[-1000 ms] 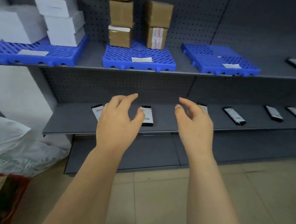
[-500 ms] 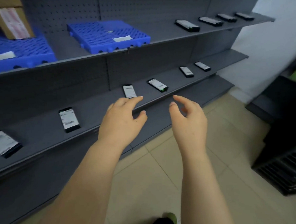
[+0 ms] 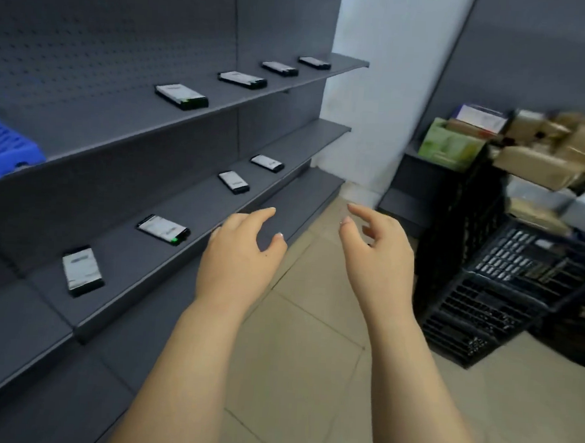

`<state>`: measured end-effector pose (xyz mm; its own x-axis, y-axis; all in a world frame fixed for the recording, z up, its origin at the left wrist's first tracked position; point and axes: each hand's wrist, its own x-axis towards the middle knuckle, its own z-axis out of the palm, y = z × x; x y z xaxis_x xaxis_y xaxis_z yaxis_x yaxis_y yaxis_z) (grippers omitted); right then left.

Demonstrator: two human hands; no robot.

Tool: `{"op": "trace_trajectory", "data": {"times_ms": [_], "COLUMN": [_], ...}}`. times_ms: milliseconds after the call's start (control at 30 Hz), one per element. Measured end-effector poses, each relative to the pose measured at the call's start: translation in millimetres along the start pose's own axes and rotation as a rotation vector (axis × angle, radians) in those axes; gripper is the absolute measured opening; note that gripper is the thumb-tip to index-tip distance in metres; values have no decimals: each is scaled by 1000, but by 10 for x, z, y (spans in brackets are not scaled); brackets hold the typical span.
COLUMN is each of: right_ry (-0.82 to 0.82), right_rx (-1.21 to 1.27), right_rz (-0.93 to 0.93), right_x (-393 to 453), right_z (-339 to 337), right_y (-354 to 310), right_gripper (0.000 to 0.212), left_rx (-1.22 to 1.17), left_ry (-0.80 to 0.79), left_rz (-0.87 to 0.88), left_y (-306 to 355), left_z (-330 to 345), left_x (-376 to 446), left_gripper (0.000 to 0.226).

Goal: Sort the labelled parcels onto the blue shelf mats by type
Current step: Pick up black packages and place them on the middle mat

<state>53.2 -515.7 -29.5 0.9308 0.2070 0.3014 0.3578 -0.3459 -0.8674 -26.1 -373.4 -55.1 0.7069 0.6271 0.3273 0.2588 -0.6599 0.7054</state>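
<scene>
My left hand (image 3: pixel 239 257) and my right hand (image 3: pixel 378 257) are held out side by side in mid-air, fingers apart, both holding nothing. Only a corner of one blue shelf mat (image 3: pixel 1 148) shows at the far left on the upper grey shelf. At the right, brown, white and green parcels (image 3: pixel 541 161) are piled on black plastic crates (image 3: pixel 485 301), about an arm's length beyond my right hand. The pile is blurred and its labels cannot be read.
Several small black devices with white labels lie on the grey shelves, such as one (image 3: pixel 163 229) just left of my left hand and one (image 3: pixel 181 95) on the upper shelf. Beige tiled floor (image 3: pixel 310 359) lies below my arms. A white wall (image 3: pixel 388 90) closes the aisle.
The view has swung right, away from the blue mats and stacked boxes, bringing the crates and parcel pile into sight. Both hands stay open and empty in the same pose.
</scene>
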Motion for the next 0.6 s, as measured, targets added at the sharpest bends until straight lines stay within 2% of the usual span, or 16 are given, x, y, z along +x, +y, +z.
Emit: {"op": "trace_trajectory", "data": {"times_ms": [233, 600], "right_ry": [86, 207], "right_rx": [-66, -87], "right_rz": [31, 27], "right_x": [1085, 3219], "right_z": [110, 755], "right_y": [437, 566], "right_gripper": [23, 25], "left_rx": [4, -6], "left_ry": [-74, -95], "left_rz": [59, 194], "left_y": [154, 316], "left_z": [748, 1542], "left_x": [1081, 3352], "left_gripper": [42, 44]}}
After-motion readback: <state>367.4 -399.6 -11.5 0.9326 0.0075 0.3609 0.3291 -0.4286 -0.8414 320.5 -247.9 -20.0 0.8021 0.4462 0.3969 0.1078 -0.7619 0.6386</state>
